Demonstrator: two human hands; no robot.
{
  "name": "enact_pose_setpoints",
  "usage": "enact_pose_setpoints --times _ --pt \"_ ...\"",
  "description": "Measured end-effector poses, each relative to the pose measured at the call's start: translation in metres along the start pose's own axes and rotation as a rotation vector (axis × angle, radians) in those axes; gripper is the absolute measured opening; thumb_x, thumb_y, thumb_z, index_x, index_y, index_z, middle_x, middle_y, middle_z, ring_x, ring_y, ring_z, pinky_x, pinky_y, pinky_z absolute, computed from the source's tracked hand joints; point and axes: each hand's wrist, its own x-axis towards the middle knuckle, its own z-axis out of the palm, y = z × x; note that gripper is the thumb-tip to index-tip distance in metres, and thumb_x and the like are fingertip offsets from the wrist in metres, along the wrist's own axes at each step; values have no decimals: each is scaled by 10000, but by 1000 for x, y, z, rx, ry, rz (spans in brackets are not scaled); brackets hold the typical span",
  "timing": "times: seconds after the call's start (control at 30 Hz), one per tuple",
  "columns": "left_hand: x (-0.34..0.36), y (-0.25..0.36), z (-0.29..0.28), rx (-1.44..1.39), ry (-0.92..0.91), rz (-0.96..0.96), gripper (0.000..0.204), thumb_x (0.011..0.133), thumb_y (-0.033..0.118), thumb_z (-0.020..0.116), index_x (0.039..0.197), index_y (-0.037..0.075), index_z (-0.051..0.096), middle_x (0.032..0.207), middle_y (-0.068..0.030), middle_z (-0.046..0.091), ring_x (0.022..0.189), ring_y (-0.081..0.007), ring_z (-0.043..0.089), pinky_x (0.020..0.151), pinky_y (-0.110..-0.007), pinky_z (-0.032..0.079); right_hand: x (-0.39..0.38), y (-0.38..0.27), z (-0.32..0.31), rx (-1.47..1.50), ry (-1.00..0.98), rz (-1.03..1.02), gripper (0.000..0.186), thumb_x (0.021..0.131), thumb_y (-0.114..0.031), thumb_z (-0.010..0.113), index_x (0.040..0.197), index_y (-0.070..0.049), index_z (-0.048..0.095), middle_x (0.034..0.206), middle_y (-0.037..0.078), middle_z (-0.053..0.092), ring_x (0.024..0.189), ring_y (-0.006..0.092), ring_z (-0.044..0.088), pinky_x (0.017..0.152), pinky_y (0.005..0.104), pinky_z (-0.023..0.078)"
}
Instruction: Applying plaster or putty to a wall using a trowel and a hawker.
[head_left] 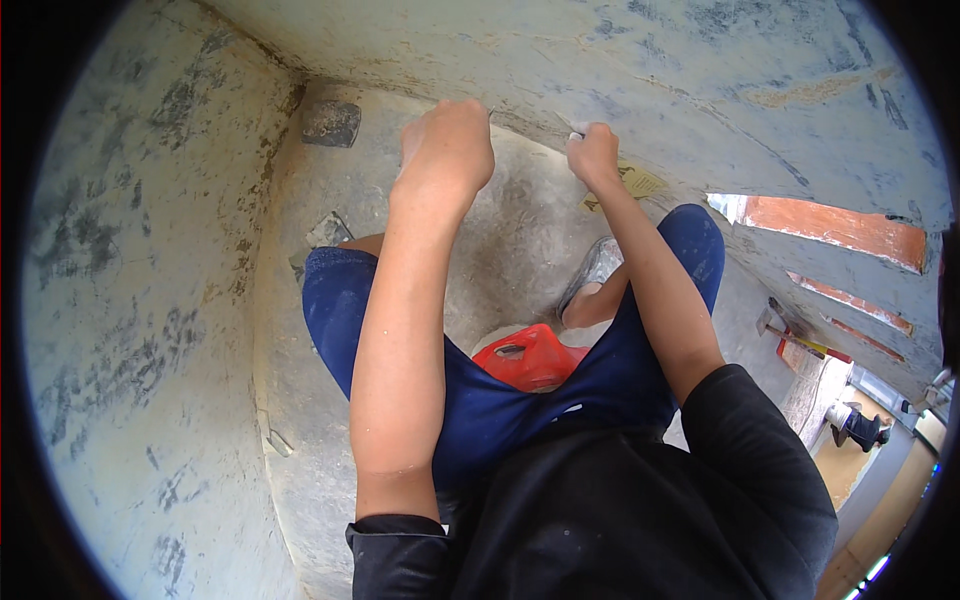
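Note:
My left hand (447,150) is closed in a fist near the foot of the far wall. A thin dark edge of something shows at its right side, but the fingers hide what it is. To its right, my right hand (597,155) is closed around a small tool with a dark part and a thin pale blade (568,124) that points toward the wall. Most of that tool is hidden in the fingers. Between my knees lies a red plastic thing (535,358) with a dark opening, perhaps a bag.
Stained pale walls (150,300) rise at the left and ahead, meeting in a corner. On the grey floor (500,215) lie a dark flat piece (331,123), a small broken piece (328,230) and a yellow printed sheet (640,181). Orange-brown slots (835,228) open in the right wall.

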Motion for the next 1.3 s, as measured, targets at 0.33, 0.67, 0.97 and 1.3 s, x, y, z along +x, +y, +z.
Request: enact_pose_setpoints --times 0.33,0.67,0.97,1.3 --pt "6 14 3 -3 -3 44 213 760 -38 623 939 -11 736 991 -227 719 974 -364 705 827 -417 574 -2 10 -12 -17 36 -71 267 814 -60 606 1032 43 721 983 306 687 961 428 679 860 440 536" --pt "7 22 6 28 -15 50 233 765 -36 613 962 -12 736 1002 -230 717 983 -367 703 836 -422 571 5 14 -14 33 -38 -81 325 787 -46 596 1075 66 697 1023 328 675 1019 445 658 914 444 523" --pt "6 12 5 -7 -10 56 186 880 112 628 950 -47 694 979 -263 685 975 -424 660 835 -479 528 -2 -1 -6 -55 -8 -25 354 816 -57 587 1141 1 715 1018 305 688 977 420 681 889 420 532" --pt "5 19 0 -3 -19 44 212 776 -27 609 943 -6 739 1002 -232 718 980 -364 705 834 -428 571 8 9 1 -25 0 -30 361 798 -44 599 1136 18 709 1018 302 689 1003 414 675 895 413 530"
